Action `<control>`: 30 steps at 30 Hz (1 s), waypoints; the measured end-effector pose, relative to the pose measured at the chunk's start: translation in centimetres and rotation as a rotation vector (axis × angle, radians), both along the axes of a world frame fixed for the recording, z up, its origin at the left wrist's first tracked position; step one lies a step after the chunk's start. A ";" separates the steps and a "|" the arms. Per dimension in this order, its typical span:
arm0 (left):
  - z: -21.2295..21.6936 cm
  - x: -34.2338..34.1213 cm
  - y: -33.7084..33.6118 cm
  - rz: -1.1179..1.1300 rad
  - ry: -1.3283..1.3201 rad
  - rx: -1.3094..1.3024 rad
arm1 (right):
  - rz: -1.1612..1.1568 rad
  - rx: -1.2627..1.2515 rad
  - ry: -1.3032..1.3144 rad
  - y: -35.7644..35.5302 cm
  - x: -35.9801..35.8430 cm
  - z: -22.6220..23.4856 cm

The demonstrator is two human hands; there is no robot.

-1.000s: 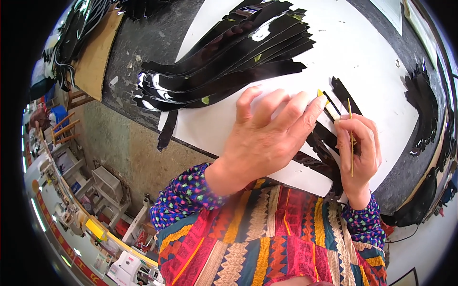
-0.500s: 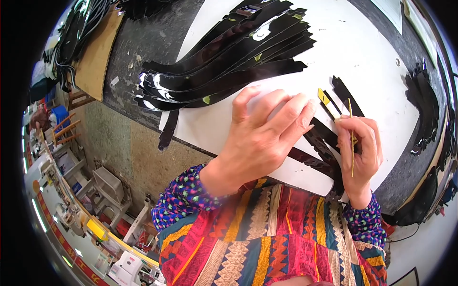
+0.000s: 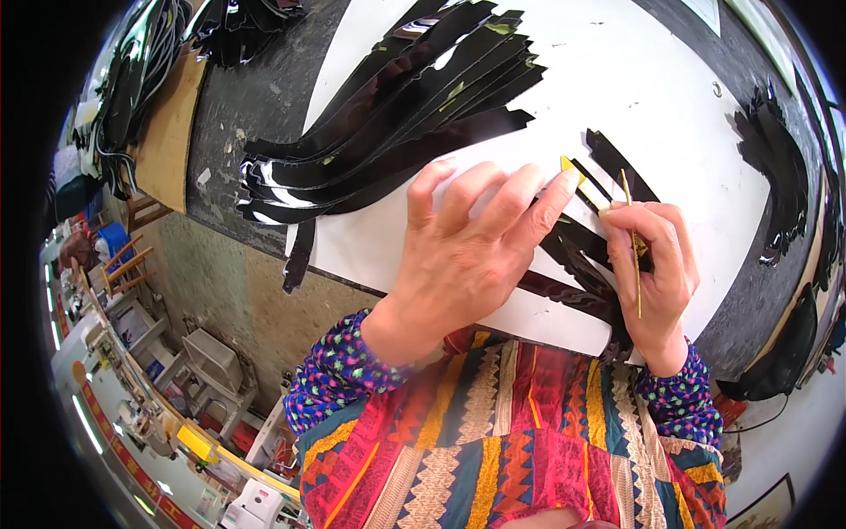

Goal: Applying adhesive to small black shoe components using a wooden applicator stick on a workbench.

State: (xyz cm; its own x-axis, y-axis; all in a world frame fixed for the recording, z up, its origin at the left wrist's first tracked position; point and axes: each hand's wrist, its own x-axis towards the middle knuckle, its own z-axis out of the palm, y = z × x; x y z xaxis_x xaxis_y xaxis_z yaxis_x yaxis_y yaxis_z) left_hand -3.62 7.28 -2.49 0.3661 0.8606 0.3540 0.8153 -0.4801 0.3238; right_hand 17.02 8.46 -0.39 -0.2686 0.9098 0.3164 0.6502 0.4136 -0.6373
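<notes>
Right, we're on the yellow-tipped strip [image 3: 568, 166], a narrow piece lying over the right half of the white sheet [image 3: 634, 79], with both hands at it! We see the left hand [image 3: 480, 238] palm down above the middle of the sheet, fingers curled and spread, index fingertip at the yellow end; whether it pinches, we can't tell, as the thumb is hidden. Over at the sheet's right side, the right hand [image 3: 659, 273] grasps a thin golden stick [image 3: 637, 264], its thumb and forefinger closed together by the strip's lower end. Just beyond those fingers we spot a loose black strip [image 3: 621, 166] flat on the sheet, and along the sheet's near edge, dark glossy pieces [image 3: 573, 282] overlap one another. Leftward, what a fan of glossy black strips [image 3: 388, 145], spilling past the sheet's left edge onto the dark tabletop [image 3: 264, 79]! We find another black bundle [image 3: 777, 181] right of the sheet, and a brown board [image 3: 172, 132] well off to its left.
</notes>
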 end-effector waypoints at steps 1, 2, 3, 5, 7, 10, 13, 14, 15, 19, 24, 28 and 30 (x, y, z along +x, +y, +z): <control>0.1 0.0 -0.1 0.003 0.020 -0.006 | -0.006 0.003 -0.001 0.0 0.0 0.0; 0.2 0.1 0.0 0.002 0.042 -0.016 | 0.004 0.015 0.008 0.1 0.0 -0.1; 0.1 0.2 0.1 -0.007 0.045 -0.017 | 0.013 0.027 0.016 0.2 0.1 -0.2; 0.0 0.3 0.1 -0.009 0.055 -0.031 | 0.017 0.029 0.025 0.3 0.3 -0.3; 0.2 0.4 0.0 -0.022 0.073 -0.031 | 0.020 0.035 0.032 0.3 0.5 -0.3; 0.4 0.5 0.1 -0.031 0.105 -0.033 | 0.043 0.040 0.038 0.4 0.6 -0.2; 0.3 0.8 0.3 -0.035 0.121 -0.023 | 0.041 0.020 0.048 0.2 0.9 -0.1; 0.3 0.8 0.3 -0.029 0.127 -0.015 | 0.040 0.009 0.045 0.2 0.9 -0.1; 0.3 0.9 0.3 -0.033 0.128 -0.014 | 0.039 -0.002 0.043 0.1 1.0 -0.1; 0.3 1.1 0.4 -0.040 0.140 -0.035 | 0.050 0.041 -0.014 -0.1 1.5 0.2; -0.2 1.4 0.3 -0.042 0.150 -0.008 | 0.044 0.078 -0.062 -0.8 2.3 0.1; -0.2 1.6 0.4 -0.045 0.160 -0.003 | 0.036 0.081 -0.048 -0.9 2.5 -0.1; -0.2 1.6 0.4 -0.042 0.154 0.001 | 0.040 0.078 -0.067 -0.9 2.5 0.0</control>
